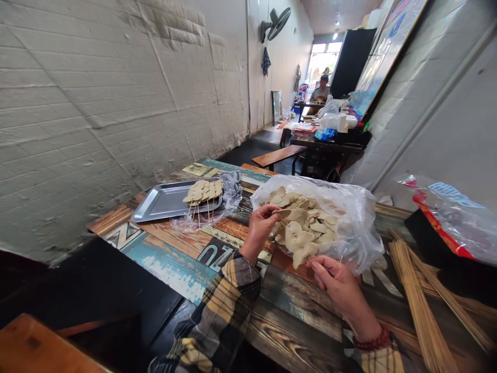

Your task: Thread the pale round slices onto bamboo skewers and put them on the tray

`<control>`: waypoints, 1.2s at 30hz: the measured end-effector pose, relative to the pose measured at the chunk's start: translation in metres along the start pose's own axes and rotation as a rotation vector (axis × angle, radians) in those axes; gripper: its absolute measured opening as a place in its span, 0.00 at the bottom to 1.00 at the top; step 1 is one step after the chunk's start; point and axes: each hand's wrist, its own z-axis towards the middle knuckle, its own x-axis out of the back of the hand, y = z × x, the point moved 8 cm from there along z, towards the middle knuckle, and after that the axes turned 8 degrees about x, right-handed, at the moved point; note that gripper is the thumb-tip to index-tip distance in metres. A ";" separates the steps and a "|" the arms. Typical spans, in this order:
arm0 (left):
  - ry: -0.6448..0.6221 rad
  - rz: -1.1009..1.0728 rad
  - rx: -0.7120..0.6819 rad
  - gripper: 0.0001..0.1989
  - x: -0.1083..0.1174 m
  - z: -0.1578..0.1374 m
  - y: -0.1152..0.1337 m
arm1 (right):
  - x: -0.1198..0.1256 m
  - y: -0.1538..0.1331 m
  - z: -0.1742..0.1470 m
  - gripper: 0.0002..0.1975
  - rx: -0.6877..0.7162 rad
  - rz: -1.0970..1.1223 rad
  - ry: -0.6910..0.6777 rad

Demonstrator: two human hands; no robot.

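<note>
My left hand (pixel 262 228) pinches a thin beige slice (pixel 284 213) between thumb and fingers, over an open clear plastic bag (pixel 357 215) full of similar flat, rounded slices (pixel 322 228). My right hand (pixel 337 285) is closed around the lower end of a skewer, most of it hidden by the fingers. Several slices (pixel 298 241) appear threaded on that skewer, fanned out in front of the bag. At the left, a metal tray (pixel 163 202) bears filled skewers of slices (pixel 202 191), their bare sticks (pixel 199 215) pointing toward me over the rim.
Loose bamboo skewers (pixel 419 305) lie at the right, beside a black box (pixel 438 238) with red-edged plastic packaging (pixel 462 217). Crumpled plastic (pixel 231 189) sits against the tray. Beyond are a bench (pixel 277 155), a cluttered table (pixel 337 137) and a seated person (pixel 320 93).
</note>
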 end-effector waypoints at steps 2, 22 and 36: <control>-0.008 0.000 0.006 0.08 -0.001 0.000 0.000 | 0.001 0.003 0.001 0.18 -0.001 0.000 0.005; -0.103 -0.247 0.226 0.15 -0.005 0.003 -0.024 | 0.005 -0.001 0.001 0.18 0.040 -0.121 0.030; -0.060 -0.340 0.312 0.16 -0.003 0.000 -0.030 | 0.007 -0.002 0.000 0.20 0.060 -0.199 0.024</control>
